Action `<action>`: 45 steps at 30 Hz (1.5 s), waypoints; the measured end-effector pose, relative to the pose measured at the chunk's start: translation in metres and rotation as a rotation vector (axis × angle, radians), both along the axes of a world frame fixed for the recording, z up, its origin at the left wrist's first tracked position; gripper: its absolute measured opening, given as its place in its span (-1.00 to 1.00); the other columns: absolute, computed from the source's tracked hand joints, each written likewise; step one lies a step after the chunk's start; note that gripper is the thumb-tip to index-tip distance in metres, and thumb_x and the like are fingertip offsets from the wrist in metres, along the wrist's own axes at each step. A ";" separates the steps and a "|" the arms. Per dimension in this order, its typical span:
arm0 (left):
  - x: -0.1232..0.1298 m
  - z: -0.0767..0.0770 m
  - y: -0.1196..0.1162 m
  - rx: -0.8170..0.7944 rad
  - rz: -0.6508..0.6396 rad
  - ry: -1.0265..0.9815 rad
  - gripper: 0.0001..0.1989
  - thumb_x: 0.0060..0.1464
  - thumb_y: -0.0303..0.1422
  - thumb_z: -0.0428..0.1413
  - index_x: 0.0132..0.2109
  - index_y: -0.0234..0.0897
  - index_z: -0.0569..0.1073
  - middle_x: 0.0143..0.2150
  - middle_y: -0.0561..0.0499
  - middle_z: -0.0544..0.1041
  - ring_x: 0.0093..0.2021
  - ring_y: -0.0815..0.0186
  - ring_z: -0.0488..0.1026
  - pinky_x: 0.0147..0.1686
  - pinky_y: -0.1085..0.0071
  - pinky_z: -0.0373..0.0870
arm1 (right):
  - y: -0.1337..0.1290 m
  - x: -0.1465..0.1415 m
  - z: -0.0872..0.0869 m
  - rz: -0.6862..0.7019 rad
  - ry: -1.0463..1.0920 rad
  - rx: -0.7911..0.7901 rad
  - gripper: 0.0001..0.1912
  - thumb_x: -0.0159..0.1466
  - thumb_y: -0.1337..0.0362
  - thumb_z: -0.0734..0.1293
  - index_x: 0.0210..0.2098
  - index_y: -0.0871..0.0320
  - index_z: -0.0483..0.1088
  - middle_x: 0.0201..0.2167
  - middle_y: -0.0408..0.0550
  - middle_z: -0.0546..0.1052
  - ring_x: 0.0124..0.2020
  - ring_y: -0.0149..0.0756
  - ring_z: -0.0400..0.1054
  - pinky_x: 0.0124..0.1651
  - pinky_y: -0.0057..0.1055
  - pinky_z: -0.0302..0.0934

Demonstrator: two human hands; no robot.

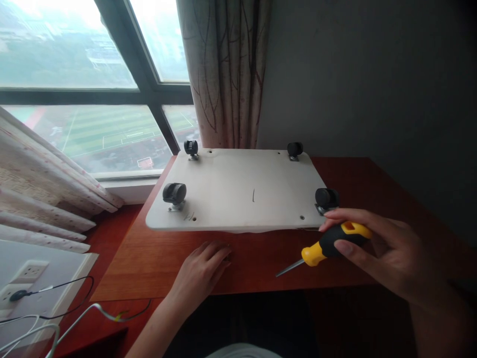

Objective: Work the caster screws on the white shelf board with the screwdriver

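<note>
A: What fills most of the frame?

B: The window (pixel 82 96) at the upper left, then the reddish wooden table (pixel 141 268) across the middle. On that table lies the white board (pixel 231 189), its long side running left to right.

A: And the hands?

B: The left hand (pixel 201 268) is at lower centre, resting on the table just in front of the board. Its fingers are curled and close together; I cannot tell whether they pinch anything small. The right hand (pixel 391 256), at right, closes thumb and forefinger around the handle of the yellow-and-black screwdriver (pixel 331 241).

A: Which way does that point?

B: Its long axis slants from the handle at right down to the tip (pixel 277 275) at lower centre, so the tip faces the table's front edge, away from the board. The near right caster (pixel 327 198) is just beyond the right forefinger; the left hand is well apart from it.

A: Anything smaller?

B: There are 4 casters standing wheels up, 1 near each corner, and 4 little holes, such as the near right hole (pixel 302 217).
</note>
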State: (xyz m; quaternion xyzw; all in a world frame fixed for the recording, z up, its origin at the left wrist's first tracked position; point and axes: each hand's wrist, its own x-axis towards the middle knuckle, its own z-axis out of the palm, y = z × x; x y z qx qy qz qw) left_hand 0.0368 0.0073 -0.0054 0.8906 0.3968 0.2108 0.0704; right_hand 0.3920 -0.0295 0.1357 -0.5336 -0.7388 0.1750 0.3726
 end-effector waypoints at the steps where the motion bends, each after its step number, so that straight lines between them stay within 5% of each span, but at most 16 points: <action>1: -0.001 0.001 0.000 -0.015 -0.002 0.005 -0.79 0.36 -0.39 0.03 0.05 -0.24 0.50 -0.03 -0.11 0.57 -0.10 0.18 0.52 -0.15 0.28 0.51 | 0.000 0.000 0.000 -0.001 0.000 0.002 -0.67 0.29 0.19 0.41 0.05 -0.08 0.46 -0.16 -0.15 0.61 -0.13 -0.25 0.53 -0.06 -0.37 0.41; 7: -0.002 0.007 0.000 -0.066 -0.015 0.029 -0.83 0.36 -0.40 0.01 -0.15 -0.26 0.50 -0.12 -0.08 0.57 -0.15 0.19 0.49 -0.19 0.29 0.48 | 0.000 0.001 0.000 0.011 -0.001 0.007 -0.68 0.30 0.19 0.40 0.05 -0.08 0.46 -0.16 -0.15 0.61 -0.13 -0.25 0.53 -0.05 -0.36 0.41; 22: 0.002 0.014 0.001 -0.054 -0.043 0.072 -0.81 0.36 -0.43 0.00 -0.10 -0.26 0.52 -0.08 -0.10 0.56 -0.14 0.18 0.48 -0.21 0.28 0.47 | -0.001 0.003 -0.001 0.011 -0.015 -0.007 -0.68 0.30 0.17 0.41 0.05 -0.06 0.46 -0.15 -0.13 0.62 -0.13 -0.24 0.53 -0.10 -0.35 0.42; 30: 0.045 0.027 0.020 -0.012 -0.195 0.234 -0.64 0.25 -0.59 0.03 0.14 -0.26 0.48 0.11 -0.17 0.54 0.02 0.08 0.51 -0.14 0.23 0.53 | 0.001 0.003 -0.002 0.003 -0.023 0.002 -0.68 0.29 0.18 0.41 0.04 -0.07 0.46 -0.15 -0.12 0.62 -0.12 -0.22 0.53 -0.07 -0.34 0.42; 38: 0.073 0.032 0.032 -0.006 -0.269 0.366 -0.81 0.23 -0.63 0.05 -0.20 -0.36 0.53 -0.15 -0.16 0.57 -0.23 0.14 0.55 -0.29 0.31 0.49 | -0.001 0.011 -0.003 -0.029 -0.026 -0.002 -0.67 0.28 0.17 0.42 0.04 -0.09 0.47 -0.16 -0.15 0.62 -0.13 -0.22 0.54 -0.07 -0.35 0.42; 45: 0.068 0.033 0.025 -0.264 -0.290 -0.069 -0.87 0.33 -0.38 0.08 -0.11 -0.26 0.53 -0.22 -0.05 0.59 -0.29 0.29 0.53 -0.33 0.45 0.40 | -0.001 0.000 -0.002 -0.224 0.238 0.077 -0.74 0.27 0.17 0.42 -0.03 -0.10 0.50 -0.20 -0.13 0.62 -0.09 -0.15 0.52 -0.02 -0.27 0.42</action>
